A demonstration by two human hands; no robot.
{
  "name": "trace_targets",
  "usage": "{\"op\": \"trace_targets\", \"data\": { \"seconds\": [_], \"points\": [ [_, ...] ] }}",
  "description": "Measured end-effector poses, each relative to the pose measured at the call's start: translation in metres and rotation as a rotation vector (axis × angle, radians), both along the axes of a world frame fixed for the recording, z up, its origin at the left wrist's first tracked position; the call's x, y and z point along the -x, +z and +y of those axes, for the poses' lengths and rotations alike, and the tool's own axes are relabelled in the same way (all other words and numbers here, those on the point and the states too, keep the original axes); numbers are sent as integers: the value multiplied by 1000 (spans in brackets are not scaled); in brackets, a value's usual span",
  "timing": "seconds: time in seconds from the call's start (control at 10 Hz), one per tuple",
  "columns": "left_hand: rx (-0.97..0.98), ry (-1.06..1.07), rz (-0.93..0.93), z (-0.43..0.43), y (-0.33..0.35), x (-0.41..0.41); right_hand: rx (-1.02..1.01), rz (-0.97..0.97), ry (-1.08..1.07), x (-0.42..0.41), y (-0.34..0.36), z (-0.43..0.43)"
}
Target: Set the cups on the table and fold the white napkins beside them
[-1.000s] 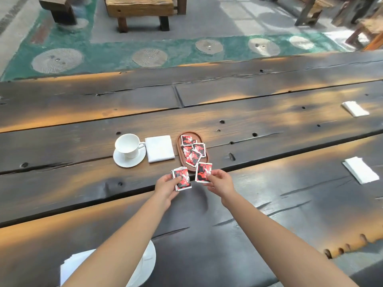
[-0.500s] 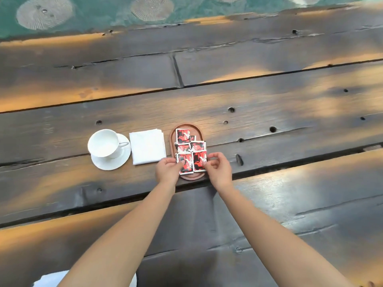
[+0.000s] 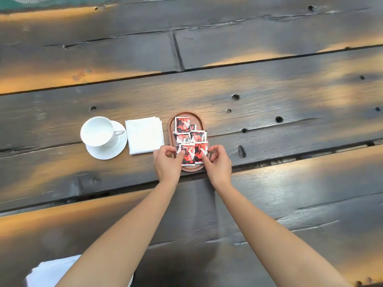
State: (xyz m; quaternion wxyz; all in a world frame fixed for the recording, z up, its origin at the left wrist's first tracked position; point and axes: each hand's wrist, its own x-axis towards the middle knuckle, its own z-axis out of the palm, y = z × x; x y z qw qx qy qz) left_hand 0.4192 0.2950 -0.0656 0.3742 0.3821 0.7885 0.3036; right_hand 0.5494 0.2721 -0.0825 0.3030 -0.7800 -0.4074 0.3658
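White porcelain stands out against the dark plank table (image 3: 269,79): a cup (image 3: 97,131) sits upright on its saucer (image 3: 107,155), handle pointing right. Just beside the saucer, on its right, lies a folded white napkin (image 3: 144,135), a flat square with layered edges showing along its right side. I cannot tell whether napkin and saucer touch.

Right of the napkin sits an oval wooden tray (image 3: 170,126), its long axis running away from the person. Red, black and white sachets (image 3: 182,125) overlap each other inside it.

Both bare arms reach in from the near edge, and the 2 hands meet over the near end of the tray. The left hand (image 3: 166,162) has its thumb on the front-left sachet (image 3: 189,159) and its curled fingers at that sachet's far edge, pinching it. The right hand (image 3: 217,164) pinches the front-right sachet (image 3: 200,151) the same way, thumb on the printed face and forefinger bent over the top edge. The 2 sachets lie side by side, overlapping slightly, on the tray.

At the bottom-left edge something white (image 3: 51,272) shows behind the left forearm; I cannot tell what it is.
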Motion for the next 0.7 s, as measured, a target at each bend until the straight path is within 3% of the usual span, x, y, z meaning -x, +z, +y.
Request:
{"op": "trace_targets", "data": {
  "seconds": [0.5,0.6,0.7],
  "points": [
    [97,-22,-79,2,7,4,37,-7,10,7,7,1],
    [19,-121,15,-2,21,5,-13,-107,2,11,20,-3],
    [-170,-353,193,-15,45,9,-148,-361,158,15,40,-11]
  ]
}}
